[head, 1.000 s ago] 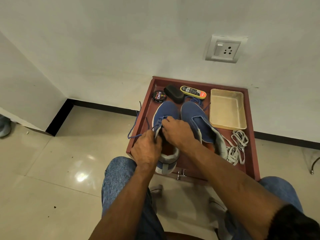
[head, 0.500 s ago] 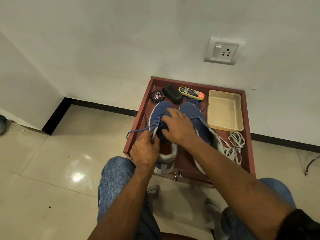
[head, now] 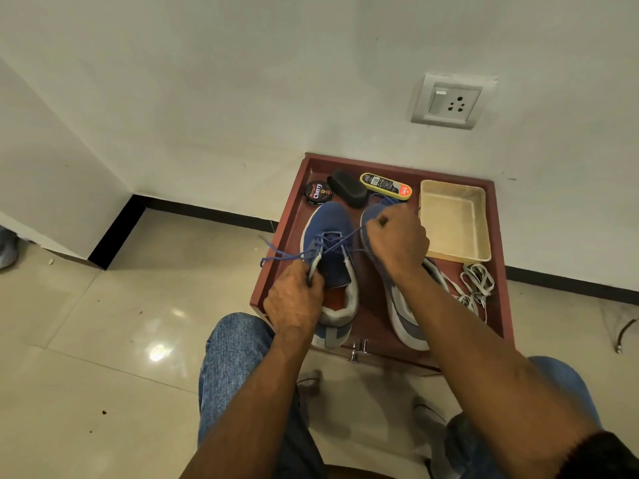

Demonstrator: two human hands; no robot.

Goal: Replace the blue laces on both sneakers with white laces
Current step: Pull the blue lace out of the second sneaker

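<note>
On the red tray [head: 498, 299], the left hand [head: 294, 299] grips the left sneaker [head: 328, 257] collar; the right hand [head: 397, 240], at two o'clock, pinches its blue lace [head: 340, 242] taut. White laces [head: 477, 281] lie at four o'clock.

Dim, even indoor light, overhead glare on glossy floor [head: 157, 352], wide-angle edge bending

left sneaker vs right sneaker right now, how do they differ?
The left sneaker has a blue lace threaded through its eyelets; the right sneaker shows none over its tongue, though the right hand covers part. The left hand grips the left sneaker's collar; the right sneaker lies unheld. Both are blue with pale soles, on the red tray.
</note>
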